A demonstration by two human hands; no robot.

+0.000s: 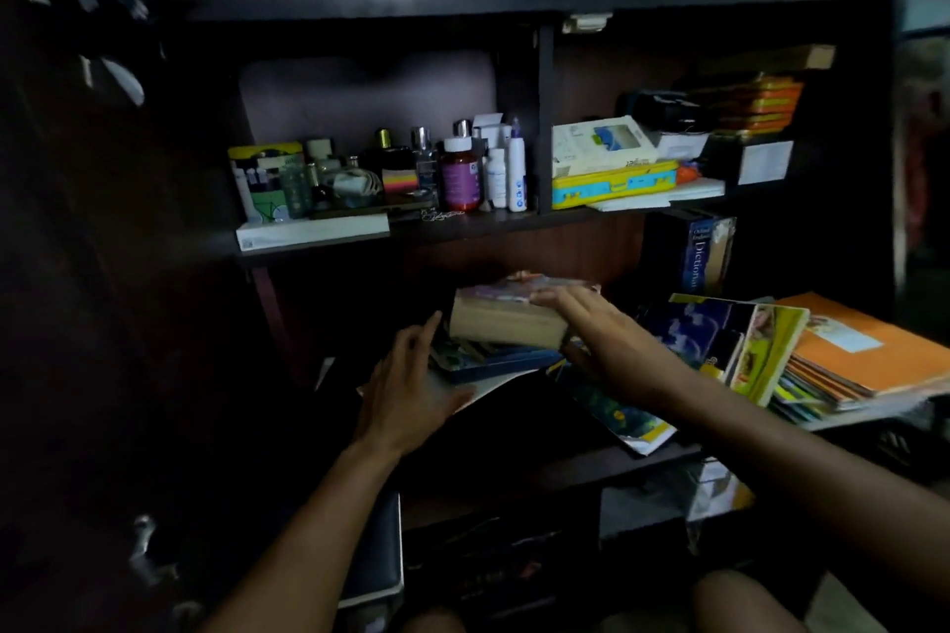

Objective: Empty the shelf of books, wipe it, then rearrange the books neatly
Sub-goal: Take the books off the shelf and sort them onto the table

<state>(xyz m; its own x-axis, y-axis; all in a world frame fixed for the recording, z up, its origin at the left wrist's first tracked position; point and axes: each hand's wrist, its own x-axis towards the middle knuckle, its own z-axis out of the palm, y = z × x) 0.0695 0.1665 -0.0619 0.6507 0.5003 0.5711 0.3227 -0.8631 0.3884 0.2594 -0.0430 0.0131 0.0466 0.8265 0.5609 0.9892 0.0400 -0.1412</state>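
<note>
Book: the thick yellow-edged paperback book lies flat on a thin blue book on the dark wooden shelf, probably so the pile lifts out together.
Right hand: the fingers lie flat across the cover and the thumb tucks under the book's right end, pinching it.
Left hand: the fingers are straight and hold nothing, with the palm just beside the pile's left end, seemingly ready to steady it.

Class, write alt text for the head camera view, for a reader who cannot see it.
A person's right hand grips a thick yellow-paged paperback book atop a stack on a dark wooden shelf, the open left hand beside it. Orange exercise books lie to the right; bottles stand on the shelf above.
</note>
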